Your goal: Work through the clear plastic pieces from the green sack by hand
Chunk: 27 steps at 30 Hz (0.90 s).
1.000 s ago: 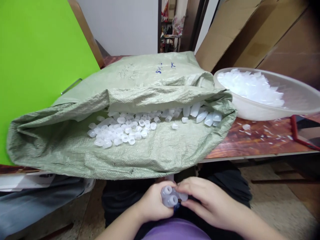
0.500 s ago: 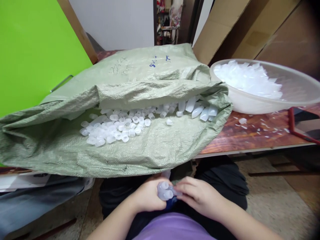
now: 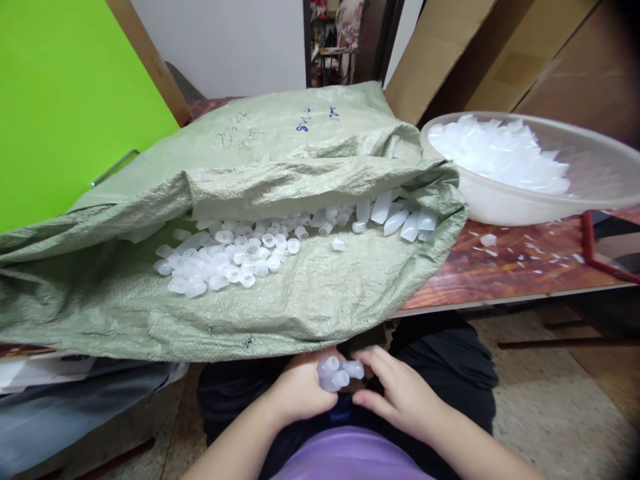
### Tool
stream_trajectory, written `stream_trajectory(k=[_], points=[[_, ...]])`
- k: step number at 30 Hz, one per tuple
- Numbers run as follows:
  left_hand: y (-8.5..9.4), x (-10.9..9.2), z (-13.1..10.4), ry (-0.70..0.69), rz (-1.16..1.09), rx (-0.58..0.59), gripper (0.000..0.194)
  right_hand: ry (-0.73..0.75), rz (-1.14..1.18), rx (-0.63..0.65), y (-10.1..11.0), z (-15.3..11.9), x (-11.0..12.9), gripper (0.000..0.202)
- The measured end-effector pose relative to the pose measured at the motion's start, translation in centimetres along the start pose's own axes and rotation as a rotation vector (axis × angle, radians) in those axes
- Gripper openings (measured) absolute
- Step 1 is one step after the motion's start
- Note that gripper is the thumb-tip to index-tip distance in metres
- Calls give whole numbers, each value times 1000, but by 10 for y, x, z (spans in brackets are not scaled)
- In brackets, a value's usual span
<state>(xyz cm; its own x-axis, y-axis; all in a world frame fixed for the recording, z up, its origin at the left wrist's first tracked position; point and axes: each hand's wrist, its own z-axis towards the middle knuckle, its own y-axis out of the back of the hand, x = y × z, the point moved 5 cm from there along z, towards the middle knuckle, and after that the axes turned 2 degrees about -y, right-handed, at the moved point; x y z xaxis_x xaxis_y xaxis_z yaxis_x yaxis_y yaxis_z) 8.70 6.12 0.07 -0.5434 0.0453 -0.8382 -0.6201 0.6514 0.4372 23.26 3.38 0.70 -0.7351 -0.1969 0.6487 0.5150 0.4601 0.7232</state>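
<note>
My left hand (image 3: 309,389) is closed around a small bunch of translucent plastic tube-like pieces (image 3: 336,379), whose round ends stick out past my thumb. Close on the right, my right hand (image 3: 395,393) has its thumb and fingers apart. Its fingertips are near the end of one piece, and I cannot tell whether they touch it. Both hands are above my lap, just below the front edge of a pale green woven sack (image 3: 320,293). In the sack's mouth lies a heap of similar translucent pieces (image 3: 235,257), with several longer ones at its right end.
A translucent bowl (image 3: 505,210) of white plastic pieces stands on the red-brown table (image 3: 450,280) at right, with scraps and a red-framed object (image 3: 595,250) nearby. A bright green panel (image 3: 75,100) is at left. Cardboard (image 3: 440,60) leans behind.
My right thumb and fingers have spread and come off the piece they were pinching at the bunch. That piece now sits beside the others in my left hand. The view has shifted slightly.
</note>
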Motion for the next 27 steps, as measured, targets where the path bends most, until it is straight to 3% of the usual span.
stream_trajectory(k=[2, 6, 11, 13, 16, 18, 21, 23, 25, 27], points=[[-3, 2, 1, -25, -4, 1, 24, 96, 10, -29, 2, 1, 5, 32], [-3, 4, 1, -20, 33, -49, 21, -41, 120, 17, 1, 4, -3, 27], [4, 2, 3, 54, -2, -96, 17, 19, 347, -46, -4, 3, -5, 30], [5, 2, 4, 75, -15, -114, 21, -80, 465, -86, -11, 3, -12, 23], [5, 5, 4, 113, -29, -139, 21, -284, 671, -85, -23, 2, -22, 40], [4, 7, 5, 133, -44, -153, 20, -255, 652, -122, -22, 3, -22, 40], [4, 6, 5, 136, -38, -144, 17, -77, 447, -166, -16, 3, -14, 34], [4, 5, 5, 128, -19, -130, 18, -130, 437, -98, -20, 3, -17, 32], [4, 5, 6, 108, 4, -136, 18, -240, 490, -60, -25, 3, -23, 44], [4, 6, 7, 103, 15, -147, 16, -200, 459, -96, -21, 3, -22, 40]])
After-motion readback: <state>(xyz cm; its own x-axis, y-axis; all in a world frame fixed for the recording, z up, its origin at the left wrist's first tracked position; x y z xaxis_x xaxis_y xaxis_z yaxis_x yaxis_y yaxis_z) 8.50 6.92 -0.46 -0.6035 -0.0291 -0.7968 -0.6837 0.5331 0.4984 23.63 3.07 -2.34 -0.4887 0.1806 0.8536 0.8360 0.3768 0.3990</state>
